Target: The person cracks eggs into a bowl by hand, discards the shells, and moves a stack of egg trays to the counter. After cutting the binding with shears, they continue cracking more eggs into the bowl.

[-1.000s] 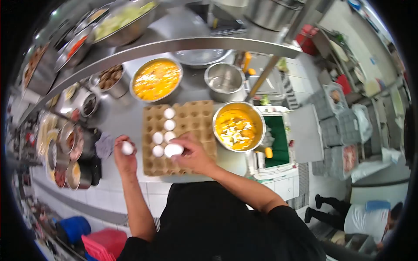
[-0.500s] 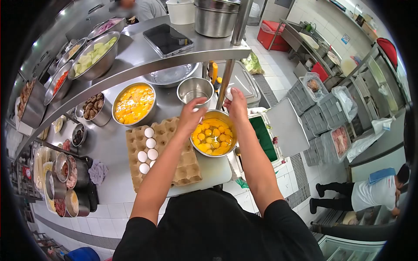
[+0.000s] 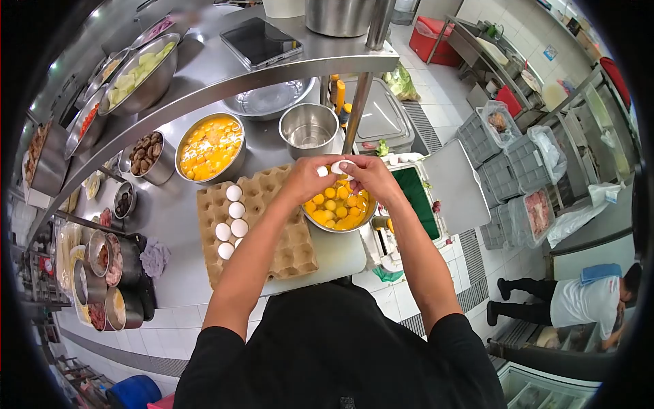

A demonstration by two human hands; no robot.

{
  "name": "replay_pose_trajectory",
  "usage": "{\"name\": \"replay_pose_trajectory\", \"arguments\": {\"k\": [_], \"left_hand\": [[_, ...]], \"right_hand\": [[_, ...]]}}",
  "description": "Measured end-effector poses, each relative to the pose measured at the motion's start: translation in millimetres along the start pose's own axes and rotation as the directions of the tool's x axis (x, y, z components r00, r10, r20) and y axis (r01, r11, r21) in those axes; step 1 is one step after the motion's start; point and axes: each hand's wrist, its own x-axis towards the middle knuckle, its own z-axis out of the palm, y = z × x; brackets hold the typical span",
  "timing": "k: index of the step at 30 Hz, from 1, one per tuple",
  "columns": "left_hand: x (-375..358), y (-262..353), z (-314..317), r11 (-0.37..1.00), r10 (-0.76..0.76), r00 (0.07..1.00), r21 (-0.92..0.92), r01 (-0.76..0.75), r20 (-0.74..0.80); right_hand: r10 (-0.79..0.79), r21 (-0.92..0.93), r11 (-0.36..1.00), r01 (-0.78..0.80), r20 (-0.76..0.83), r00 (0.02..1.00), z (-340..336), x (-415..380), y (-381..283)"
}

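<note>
1. Egg [image 3: 337, 167]: white, held between both hands, right above the bowl of cracked eggs [image 3: 338, 208]. It touches the fingertips of both hands.
2. Left hand [image 3: 306, 178]: fingers curled, gripping the egg from its 9 o'clock side. A small white bit shows at the fingertips; can't tell if it is shell or a second egg.
3. Right hand [image 3: 371, 178]: fingers curled, gripping the same egg from its 3 o'clock side. Thumbs of both hands meet over it.
4. Bowl of cracked eggs: steel, many whole yolks inside, stands on the counter just beside the egg tray [image 3: 255, 228], at the tray's 3 o'clock.
5. Egg tray: brown cardboard, mostly bare cups. Whole white eggs [image 3: 230, 221] sit in a short column at its 9 o'clock side; the left forearm crosses over the tray.
6. Second yolk bowl [image 3: 210, 146]: steel, full of yellow egg, at 11 o'clock from the tray.
7. Empty steel pot [image 3: 308, 129]: at 12 o'clock from the held egg, near it.
8. Mushroom container [image 3: 150, 158]: at 9 o'clock from the second yolk bowl, just beside it.
9. Upper shelf [image 3: 225, 78]: steel, carries a bowl of chopped greens [image 3: 139, 82] and a dark tablet [image 3: 262, 42].
10. Another person [image 3: 579, 307] bends down at 4 o'clock, well apart.
</note>
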Motion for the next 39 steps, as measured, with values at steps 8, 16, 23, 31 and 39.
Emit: {"name": "replay_pose_trajectory", "arguments": {"k": [8, 16, 23, 31, 39], "left_hand": [[-4, 4, 7, 0.953, 0.176, 0.981, 0.263, -0.15, -0.077], [73, 34, 104, 0.307, -0.3, 0.932, -0.905, 0.294, 0.201], [45, 12, 67, 0.437, -0.297, 0.948, -0.867, 0.239, 0.112], [41, -26, 27, 0.683, -0.41, 0.905, -0.695, 0.223, -0.113], [40, -28, 14, 0.903, 0.0, 0.996, -0.427, 0.037, 0.085]], "right_hand": [[-0.272, -0.607, 0.779, 0.156, -0.104, 0.957, 4, -13, -3], [-0.616, -0.863, 0.472, 0.179, -0.178, 0.767, -70, -57, -9], [-0.379, -0.04, 0.905, 0.423, -0.523, 0.763, -32, 12, 9], [-0.135, 0.308, 0.896, 0.321, -0.5, 0.855, -5, 73, 11], [-0.032, 0.294, 0.954, 0.055, -0.082, 0.996, -11, 11, 13]]}}
